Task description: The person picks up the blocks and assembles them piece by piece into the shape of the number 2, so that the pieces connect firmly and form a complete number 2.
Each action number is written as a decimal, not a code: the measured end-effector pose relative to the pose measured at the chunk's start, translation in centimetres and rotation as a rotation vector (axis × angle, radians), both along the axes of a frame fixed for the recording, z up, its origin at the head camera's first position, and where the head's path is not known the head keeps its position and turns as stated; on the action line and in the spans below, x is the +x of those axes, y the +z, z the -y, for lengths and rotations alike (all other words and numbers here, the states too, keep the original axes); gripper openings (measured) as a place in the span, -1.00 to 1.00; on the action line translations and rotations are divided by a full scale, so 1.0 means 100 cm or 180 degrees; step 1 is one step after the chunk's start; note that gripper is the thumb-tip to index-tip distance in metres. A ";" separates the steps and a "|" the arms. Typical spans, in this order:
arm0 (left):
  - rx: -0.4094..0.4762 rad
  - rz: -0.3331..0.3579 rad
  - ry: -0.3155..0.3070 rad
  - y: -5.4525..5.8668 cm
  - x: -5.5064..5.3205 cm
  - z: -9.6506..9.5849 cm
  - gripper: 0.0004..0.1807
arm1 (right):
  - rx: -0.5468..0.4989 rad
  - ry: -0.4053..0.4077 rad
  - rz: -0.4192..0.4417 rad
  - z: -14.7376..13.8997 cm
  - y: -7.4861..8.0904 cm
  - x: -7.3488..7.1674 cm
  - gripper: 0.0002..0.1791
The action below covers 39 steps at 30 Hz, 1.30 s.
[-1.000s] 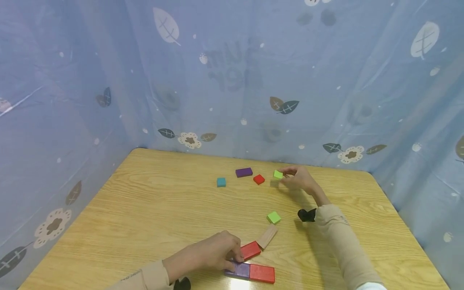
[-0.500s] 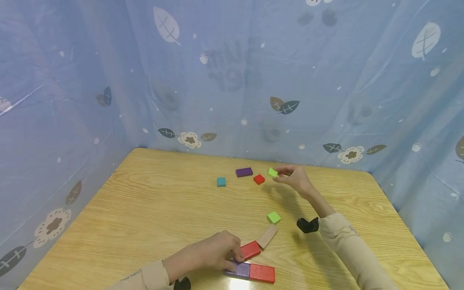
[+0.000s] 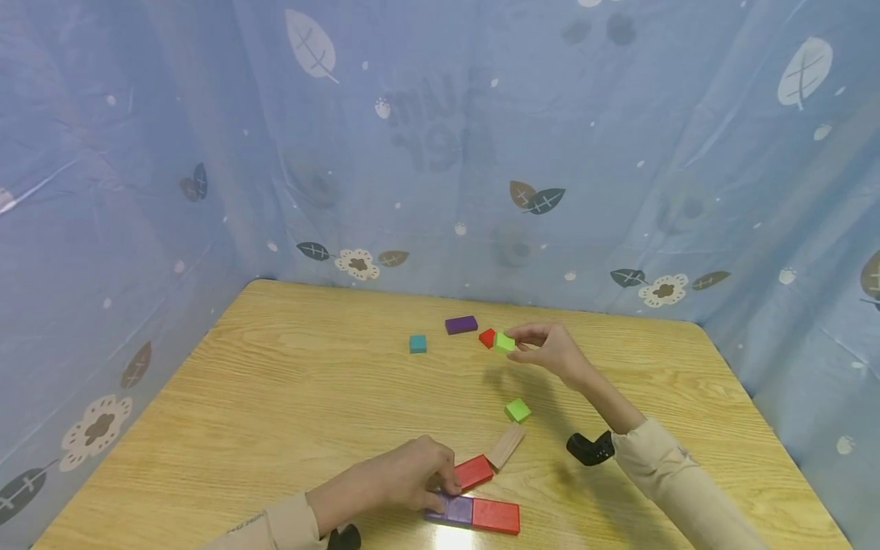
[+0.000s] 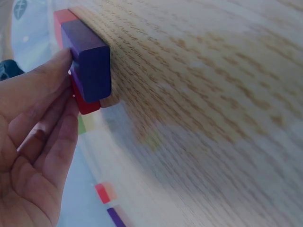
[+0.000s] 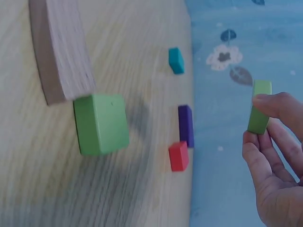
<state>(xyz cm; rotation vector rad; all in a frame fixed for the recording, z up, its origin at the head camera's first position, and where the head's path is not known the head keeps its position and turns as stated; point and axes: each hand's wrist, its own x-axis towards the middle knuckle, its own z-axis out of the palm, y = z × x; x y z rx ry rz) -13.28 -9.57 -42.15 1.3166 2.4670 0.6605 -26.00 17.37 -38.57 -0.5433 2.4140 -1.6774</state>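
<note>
My right hand [image 3: 553, 353] pinches a small light-green block [image 5: 261, 106] between thumb and fingers, lifted over the back part of the table. In the head view this block overlaps a red block [image 3: 486, 338] behind it. At the front, my left hand [image 3: 412, 473] holds a purple block [image 4: 90, 64], thumb against it and fingers by its long side. A red block [image 3: 496, 516] lies end to end with that purple one. Another red block [image 3: 473, 473] sits slantwise at the left fingertips, with a bare wooden block [image 3: 506, 446] at its far end.
A second green block [image 3: 518, 410] lies beyond the wooden one. Towards the back edge are a teal block [image 3: 418, 344] and a dark purple block [image 3: 461, 325]. A blue patterned curtain [image 3: 440, 153] borders the wooden table [image 3: 309, 397] behind and at both sides.
My right hand has carried the green block leftwards, from the right of the small red block to right in front of it in the head view. The left hand has stayed in place.
</note>
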 end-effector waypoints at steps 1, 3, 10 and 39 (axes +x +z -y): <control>-0.0012 0.0008 0.0010 0.000 0.000 0.000 -0.78 | 0.0011 0.0015 0.0021 0.001 0.001 0.002 -0.58; -0.0018 -0.0011 0.0006 0.000 0.000 0.000 -0.78 | 0.0022 0.0045 0.0064 0.002 0.002 0.007 -0.59; -0.0012 -0.0025 -0.0012 0.000 0.000 0.000 -0.78 | 0.0032 0.0216 0.0114 0.002 0.005 0.022 -0.59; 0.0031 -0.0057 -0.0034 0.000 0.000 0.001 -0.77 | 0.0670 0.1248 -0.0862 -0.027 -0.020 -0.007 -0.69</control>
